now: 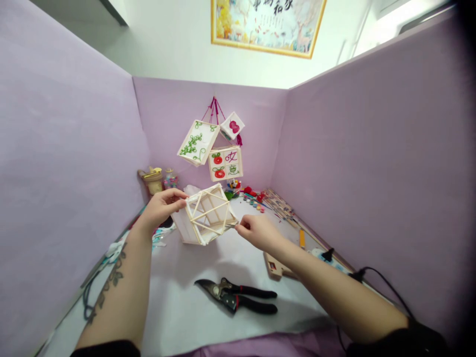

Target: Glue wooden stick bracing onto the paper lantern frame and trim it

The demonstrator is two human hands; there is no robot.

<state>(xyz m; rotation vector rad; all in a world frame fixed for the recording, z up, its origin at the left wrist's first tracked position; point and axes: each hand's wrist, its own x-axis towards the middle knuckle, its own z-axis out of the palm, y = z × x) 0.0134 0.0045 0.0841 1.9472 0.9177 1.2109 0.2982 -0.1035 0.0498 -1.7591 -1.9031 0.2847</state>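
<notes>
A lantern-like box (210,218) of thin wooden sticks, with white panels on its sides, is held tilted above the table. Its open end, crossed by several diagonal sticks, faces me. My left hand (165,206) grips its upper left edge between thumb and fingers. At its lower right corner, my right hand (255,230) is closed in a pinch. A thin greyish piece (231,225) runs from those fingertips to the frame; its kind is too small to tell. Pruning shears (238,296) with black handles lie on the table below the box.
Decorated box lanterns (225,163) hang by cords at the back partition. A glue gun (274,266) lies behind my right forearm, near a yellow-orange strip (302,238). Paint pots (256,204) and sticks (278,204) lie back right. A pot (153,182) stands back left. Purple partitions (372,148) enclose the table.
</notes>
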